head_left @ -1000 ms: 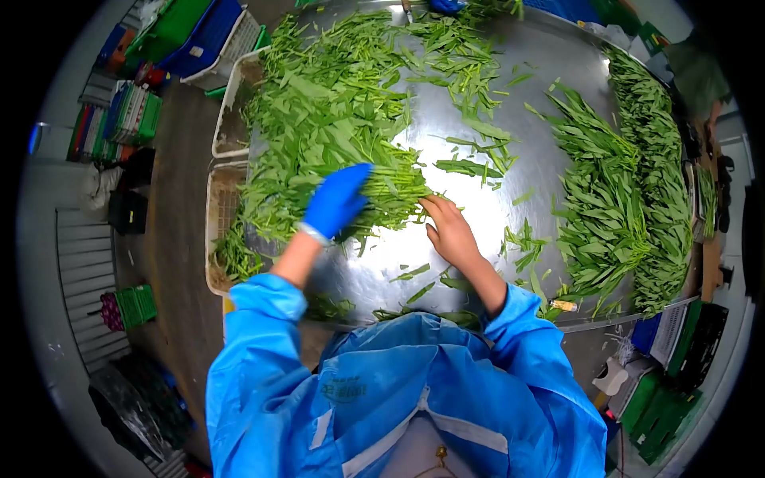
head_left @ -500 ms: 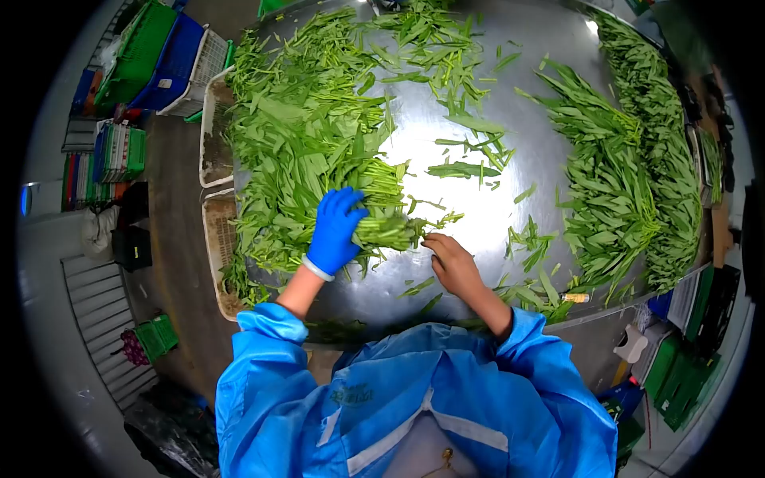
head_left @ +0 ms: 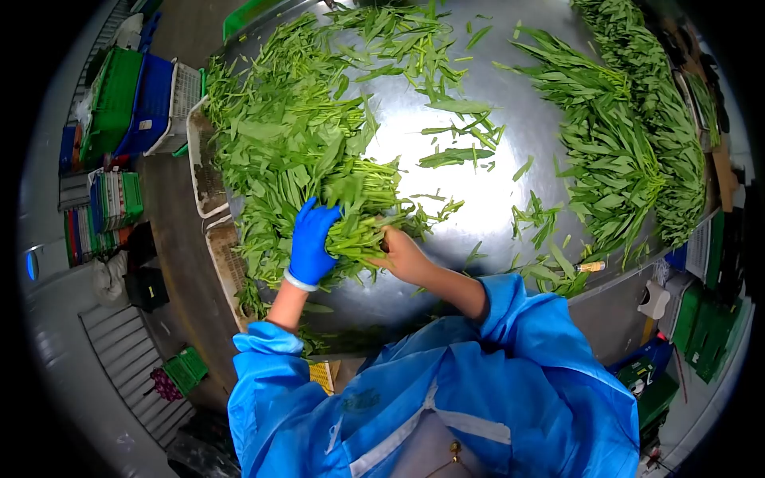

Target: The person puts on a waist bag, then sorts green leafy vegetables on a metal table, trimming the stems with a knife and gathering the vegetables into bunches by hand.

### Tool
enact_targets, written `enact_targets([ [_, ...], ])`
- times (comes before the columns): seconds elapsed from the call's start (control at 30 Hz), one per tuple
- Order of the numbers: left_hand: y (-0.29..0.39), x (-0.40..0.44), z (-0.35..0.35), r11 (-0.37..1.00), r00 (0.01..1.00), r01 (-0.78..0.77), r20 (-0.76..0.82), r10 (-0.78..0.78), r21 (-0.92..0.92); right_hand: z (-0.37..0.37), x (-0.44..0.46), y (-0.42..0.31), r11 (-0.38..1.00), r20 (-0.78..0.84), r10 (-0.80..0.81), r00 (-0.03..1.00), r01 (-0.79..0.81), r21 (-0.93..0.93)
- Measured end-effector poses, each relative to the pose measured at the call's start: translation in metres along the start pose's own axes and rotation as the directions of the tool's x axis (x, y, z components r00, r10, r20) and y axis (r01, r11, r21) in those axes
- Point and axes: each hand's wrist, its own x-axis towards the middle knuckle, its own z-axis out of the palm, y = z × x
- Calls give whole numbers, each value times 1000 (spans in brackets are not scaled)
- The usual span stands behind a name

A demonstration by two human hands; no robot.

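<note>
A bunch of water spinach [head_left: 355, 241] lies between my two hands, its cut stem ends pointing right. My left hand [head_left: 312, 245], in a blue glove, closes on the leafy side of the bunch; its thumb is hidden. My bare right hand [head_left: 405, 253] grips the stem ends, with the fingertips partly covered by the stems. Around and beyond my left hand spreads a big loose heap of water spinach [head_left: 279, 151]. Trimmed leaves and stem bits [head_left: 458, 156] are scattered on the shiny metal table [head_left: 526, 119].
Neat bundles of water spinach [head_left: 610, 135] line the table's right side. A small yellow-labelled object [head_left: 591, 267] lies near the front right edge. Dirty white crates [head_left: 225, 263] stand against the left edge. Stacked green and blue crates [head_left: 147, 103] are farther left on the floor.
My right hand has moved left, from just beyond the stem ends onto the stems. My left hand has shifted slightly left, its fingers more spread. The whole view has turned a little.
</note>
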Motion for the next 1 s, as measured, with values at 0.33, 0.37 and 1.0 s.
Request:
enact_targets([
  [0.33,-19,-16,3,994,950,-12,-313,-24,-112,-20,31,16,459,10,-470,883,254,-851],
  [0.37,-19,-17,1,995,954,-10,-299,-21,-102,-16,41,26,441,57,-492,869,305,-844],
  [1.0,-49,-40,-17,653,877,291,-77,-474,-700,20,48,-26,971,-222,-215,951,232,53],
])
